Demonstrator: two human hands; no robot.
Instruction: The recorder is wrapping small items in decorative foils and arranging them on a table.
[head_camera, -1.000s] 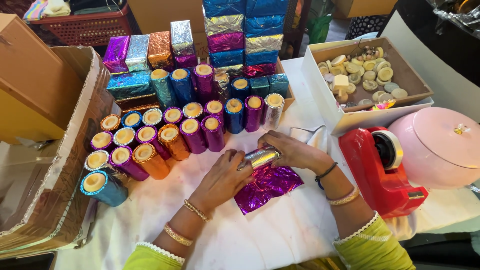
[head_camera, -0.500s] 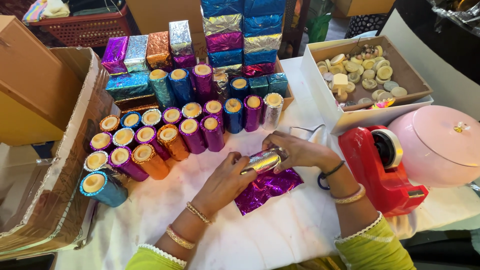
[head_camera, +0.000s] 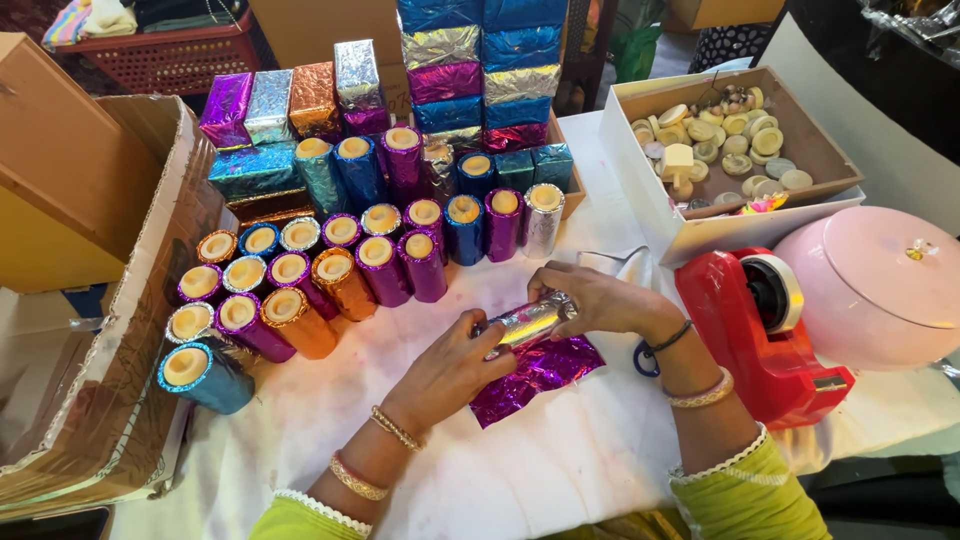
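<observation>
A silver foil-wrapped cylinder (head_camera: 528, 321) lies on its side between both hands, just above a crinkled purple foil sheet (head_camera: 535, 374) on the white tablecloth (head_camera: 560, 460). My left hand (head_camera: 452, 366) grips the cylinder's left end with the fingertips. My right hand (head_camera: 592, 298) covers its right end from above. Both wrists wear bangles, and the sleeves are green.
Several foil-wrapped cylinders (head_camera: 345, 265) stand in rows behind the hands, with stacked foil-wrapped boxes (head_camera: 480, 75) behind them. A red tape dispenser (head_camera: 762, 330) and a pink lidded pot (head_camera: 875, 285) sit at the right. A white box of round pieces (head_camera: 735, 150) is behind them, an open cardboard carton (head_camera: 110, 300) at left.
The hands and the silver cylinder have shifted slightly toward me and to the right over the purple foil. The cylinder has turned a little between the fingers.
</observation>
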